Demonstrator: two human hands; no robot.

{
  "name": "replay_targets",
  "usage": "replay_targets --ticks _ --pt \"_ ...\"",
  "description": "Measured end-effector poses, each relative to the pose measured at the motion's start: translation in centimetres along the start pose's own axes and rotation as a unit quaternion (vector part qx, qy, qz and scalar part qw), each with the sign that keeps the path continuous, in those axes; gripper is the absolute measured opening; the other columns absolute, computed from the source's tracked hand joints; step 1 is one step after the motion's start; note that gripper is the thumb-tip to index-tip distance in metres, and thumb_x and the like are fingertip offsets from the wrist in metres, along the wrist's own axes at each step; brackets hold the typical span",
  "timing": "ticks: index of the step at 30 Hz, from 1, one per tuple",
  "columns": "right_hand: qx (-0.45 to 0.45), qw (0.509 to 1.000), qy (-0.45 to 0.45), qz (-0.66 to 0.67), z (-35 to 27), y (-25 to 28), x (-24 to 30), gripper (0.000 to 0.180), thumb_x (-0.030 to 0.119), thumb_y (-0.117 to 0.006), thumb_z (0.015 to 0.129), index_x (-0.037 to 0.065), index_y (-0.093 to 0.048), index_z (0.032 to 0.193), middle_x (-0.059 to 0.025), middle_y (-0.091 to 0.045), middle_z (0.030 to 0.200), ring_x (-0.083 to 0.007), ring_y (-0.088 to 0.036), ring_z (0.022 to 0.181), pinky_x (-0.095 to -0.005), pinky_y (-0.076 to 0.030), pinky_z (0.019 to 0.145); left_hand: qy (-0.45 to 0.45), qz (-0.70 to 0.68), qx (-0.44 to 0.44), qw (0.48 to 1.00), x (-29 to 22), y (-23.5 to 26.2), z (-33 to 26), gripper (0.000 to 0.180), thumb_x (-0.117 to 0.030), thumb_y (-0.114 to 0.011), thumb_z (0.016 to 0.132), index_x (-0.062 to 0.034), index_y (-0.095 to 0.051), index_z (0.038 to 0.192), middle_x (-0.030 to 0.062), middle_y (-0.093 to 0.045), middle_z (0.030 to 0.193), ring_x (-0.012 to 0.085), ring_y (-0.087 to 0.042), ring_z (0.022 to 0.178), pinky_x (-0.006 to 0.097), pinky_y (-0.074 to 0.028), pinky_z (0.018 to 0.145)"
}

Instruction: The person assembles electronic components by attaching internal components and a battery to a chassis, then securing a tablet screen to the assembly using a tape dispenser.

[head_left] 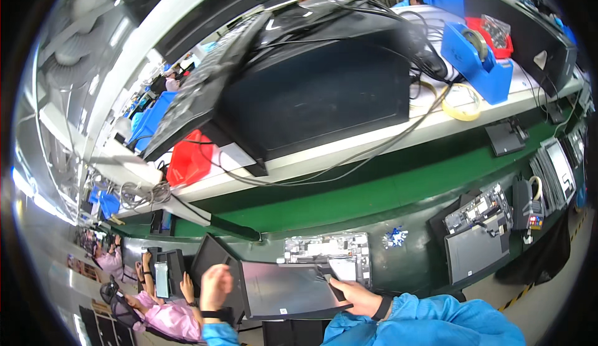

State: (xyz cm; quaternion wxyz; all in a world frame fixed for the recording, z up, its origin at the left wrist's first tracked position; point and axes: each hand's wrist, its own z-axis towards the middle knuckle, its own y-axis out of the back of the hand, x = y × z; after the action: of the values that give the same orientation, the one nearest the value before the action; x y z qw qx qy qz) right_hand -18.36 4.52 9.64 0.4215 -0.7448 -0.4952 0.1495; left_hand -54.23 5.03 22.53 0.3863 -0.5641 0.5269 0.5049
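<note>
My right hand (358, 297) grips the right edge of a flat grey laptop screen panel (283, 293), thumb on top by a dark flap. The panel lies tilted toward me. Just off its upper left corner is my left hand (216, 285), raised with fingers curled; it is slightly blurred, and whatever it may pinch does not show. Behind the panel lies an opened laptop base (327, 243) with bare circuit boards, its near part covered by the panel. An open black case (215, 265) stands behind my left hand.
A second opened laptop (476, 246) rests on the green bench to the right, near a pile of small blue-and-silver bits (395, 237). Stacked panels (551, 174) stand far right. Above runs a white shelf with a large black monitor (317, 96) and a blue tape dispenser (479, 65). A co-worker (171, 318) sits left.
</note>
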Motion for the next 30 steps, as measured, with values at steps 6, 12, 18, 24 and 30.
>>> replay_targets --ticks 6,12,18,24,30 --pt "0.116 0.992 -0.051 -0.019 4.5 -2.2 -2.5 0.035 0.046 -0.049 0.094 0.012 -0.06 0.094 0.0003 -0.06 0.076 -0.0126 -0.057 0.064 -0.0272 -0.046 0.056 -0.142 -0.083 0.161 0.973 5.9 -15.0 6.1 0.038 -0.036 -0.049 0.095 0.0008 -0.055 0.103 0.0123 -0.063 0.094 0.0213 -0.06 0.098 0.033 -0.046 0.091" --pt "0.098 0.964 0.188 -0.162 0.9 1.0 1.8 0.039 0.029 -0.044 0.098 -0.005 -0.052 0.114 -0.018 -0.061 0.106 -0.0295 -0.062 0.096 -0.0383 -0.054 0.079 -0.002 0.029 0.278 0.96 4.2 -18.6 12.9 0.051 -0.041 -0.043 0.098 0.0008 -0.062 0.075 0.0026 -0.06 0.071 0.0092 -0.055 0.072 0.024 -0.045 0.067" --pt "0.045 0.978 0.203 -0.035 -4.2 1.1 10.1 0.062 0.055 -0.04 0.093 0.001 -0.051 0.123 -0.0144 -0.061 0.111 -0.0265 -0.058 0.105 -0.0387 -0.043 0.095 -0.069 0.366 0.345 0.862 3.3 -22.0 14.0 0.048 -0.044 -0.06 0.087 0.0023 -0.066 0.08 0.0097 -0.062 0.064 0.0172 -0.056 0.061 0.032 -0.046 0.06" --pt "-0.34 0.699 0.403 -0.483 0.3 2.7 6.1 0.056 0.032 -0.068 0.083 -0.009 -0.049 0.117 -0.0265 -0.061 0.104 -0.0323 -0.061 0.096 -0.0355 -0.047 0.082 -0.356 0.378 -0.025 0.854 4.7 -19.3 12.7 0.018 -0.015 -0.067 0.078 -0.0022 -0.058 0.087 0.0153 -0.06 0.083 0.0349 -0.056 0.086 0.042 -0.045 0.076" --pt "-0.296 0.671 0.45 -0.51 1.8 3.8 6.5 0.049 0.034 -0.07 0.081 -0.008 -0.049 0.096 -0.028 -0.059 0.083 -0.039 -0.06 0.079 -0.0438 -0.045 0.068 -0.004 0.322 -0.093 0.942 11.8 -9.9 6.6 0.035 -0.03 -0.063 0.086 0.0041 -0.06 0.083 0.018 -0.066 0.074 0.0275 -0.064 0.068 0.037 -0.049 0.063"
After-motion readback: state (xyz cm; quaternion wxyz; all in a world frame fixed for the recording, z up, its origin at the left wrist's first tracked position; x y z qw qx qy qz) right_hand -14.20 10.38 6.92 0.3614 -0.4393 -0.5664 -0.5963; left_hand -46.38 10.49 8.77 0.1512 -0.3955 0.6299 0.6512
